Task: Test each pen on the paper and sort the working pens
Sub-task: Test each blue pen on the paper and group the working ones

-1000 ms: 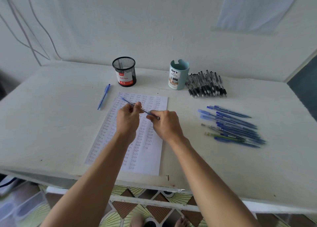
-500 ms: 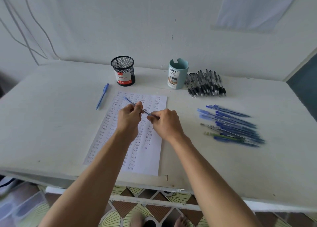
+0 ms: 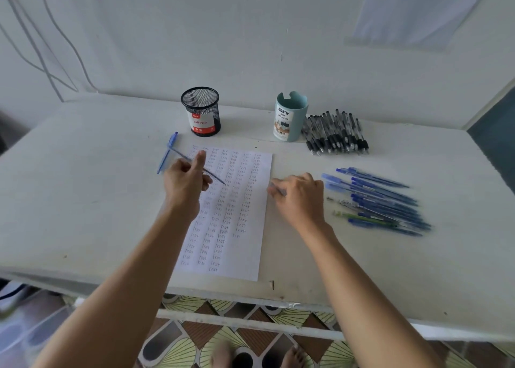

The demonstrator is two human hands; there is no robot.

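Left hand [image 3: 185, 185]: fingers curled, thumb raised, pinching a thin blue pen [image 3: 214, 177] above the far-left part of the paper [image 3: 245, 256]. The pen slants from far-left to near-right, its near end over the sheet's middle. Right hand [image 3: 302, 200]: at the paper's right edge, fingers curled, seemingly pinching a small cap [image 3: 277, 190], though this is blurred. Blue pen pile [image 3: 384, 200] lies just right of it.

Soft, even light, faint shadows — edges bow, left hand [image 3: 185, 185] and right hand [image 3: 299, 197] slightly blurred.
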